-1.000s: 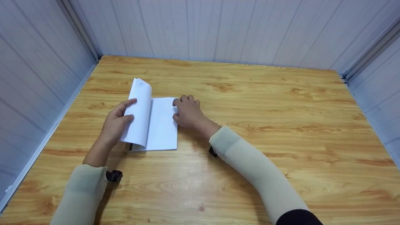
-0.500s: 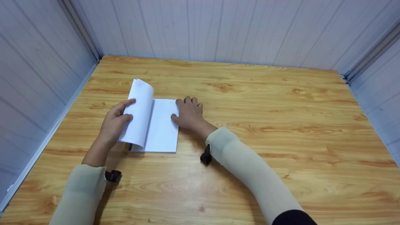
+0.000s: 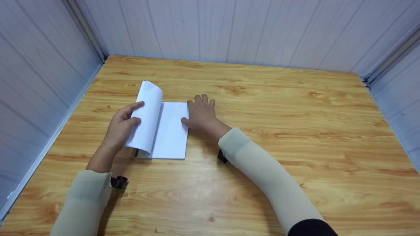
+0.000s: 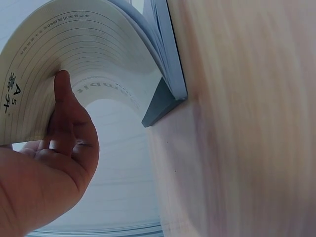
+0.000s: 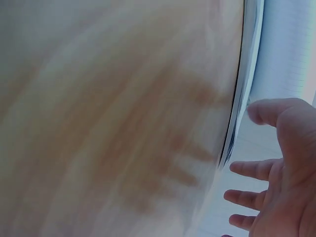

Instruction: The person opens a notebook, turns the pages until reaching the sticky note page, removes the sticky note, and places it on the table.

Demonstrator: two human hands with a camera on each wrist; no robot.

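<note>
The notebook [image 3: 169, 139] lies open on the left part of the table [image 3: 279, 131], its right-hand side flat and its raised leaves [image 3: 149, 114] curling up and over toward the left. The left hand [image 3: 119, 127] pinches these leaves at their outer edge, thumb on the page face and fingers behind; the left wrist view shows the printed cover [image 4: 106, 52] bending along with them, away from the dark spine [image 4: 163, 103]. The right hand [image 3: 200, 113] is wide, fingers spread beside the upper right edge of the notebook, with the thumb over the margin; whether it presses the paper, I cannot tell. The step in hand looks like holding the leaves apart at this opening. To do it well, the left pinch should be firm enough that no sheet slips, yet light enough not to crease the bend. The right palm would do best as a gentle anchor on the flat side, so the notebook does not slide or tip. Too tight a curl could strain the binding, so a broad, even arc seems safest.
</note>
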